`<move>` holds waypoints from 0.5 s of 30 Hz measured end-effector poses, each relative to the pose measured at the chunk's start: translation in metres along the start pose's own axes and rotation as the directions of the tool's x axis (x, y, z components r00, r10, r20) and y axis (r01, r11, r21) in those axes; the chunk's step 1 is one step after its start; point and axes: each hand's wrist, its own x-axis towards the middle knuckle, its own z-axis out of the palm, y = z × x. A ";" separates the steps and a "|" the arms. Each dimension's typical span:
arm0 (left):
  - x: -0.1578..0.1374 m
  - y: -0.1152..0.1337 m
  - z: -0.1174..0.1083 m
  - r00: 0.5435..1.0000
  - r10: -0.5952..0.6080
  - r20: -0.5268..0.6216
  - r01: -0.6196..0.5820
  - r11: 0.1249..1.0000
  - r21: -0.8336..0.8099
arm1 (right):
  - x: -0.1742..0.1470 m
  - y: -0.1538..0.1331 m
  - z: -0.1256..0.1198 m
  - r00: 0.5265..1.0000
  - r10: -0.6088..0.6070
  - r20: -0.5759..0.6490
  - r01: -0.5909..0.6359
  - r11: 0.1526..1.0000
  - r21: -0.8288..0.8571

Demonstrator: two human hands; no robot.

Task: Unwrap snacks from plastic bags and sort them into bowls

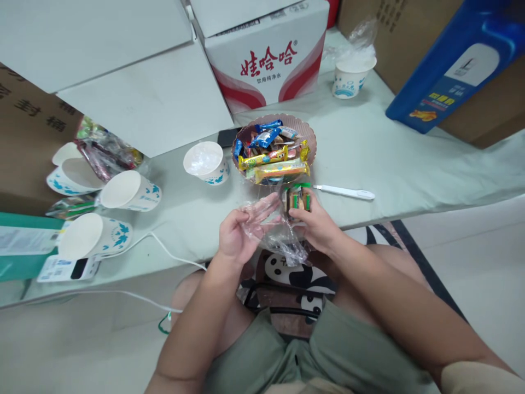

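Note:
In the head view, my right hand [319, 219] is closed around small snack packs [298, 200] with brown and green wrapping, just in front of the candy bowl. A crinkled clear plastic bag [293, 249] hangs between my hands at the table's front edge. My left hand [241, 232] has its fingers stretched toward the packs, with the film draped over them and caught by the thumb. Behind both hands stands a pinkish scalloped bowl [310, 134] full of wrapped candies [266, 156] in yellow and blue. A white knife-like tool [346, 192] lies to the right of my right hand.
A paper cup [207, 163] with clear plastic inside stands left of the bowl. More paper cups [131, 190] and a white cable [170, 250] are farther left. White cartons [266, 60] stand behind. At the right are another cup [351, 76] and a blue bottle [451, 71].

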 end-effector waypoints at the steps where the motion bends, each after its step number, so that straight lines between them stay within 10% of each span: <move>1: 0.001 0.004 -0.002 1.000 -0.007 -0.031 0.006 1.000 -0.012 | -0.001 -0.002 0.000 0.999 0.032 0.007 -0.032 0.998 0.058; 7: 0.009 0.035 -0.022 0.951 -0.048 -0.305 0.013 0.993 -0.116 | -0.008 -0.017 -0.009 0.985 0.105 0.134 -0.124 0.982 0.140; 15: 0.008 0.057 -0.037 0.932 -0.088 -0.352 0.013 0.977 -0.211 | -0.031 -0.063 -0.057 0.846 0.273 0.459 -0.103 0.927 -0.362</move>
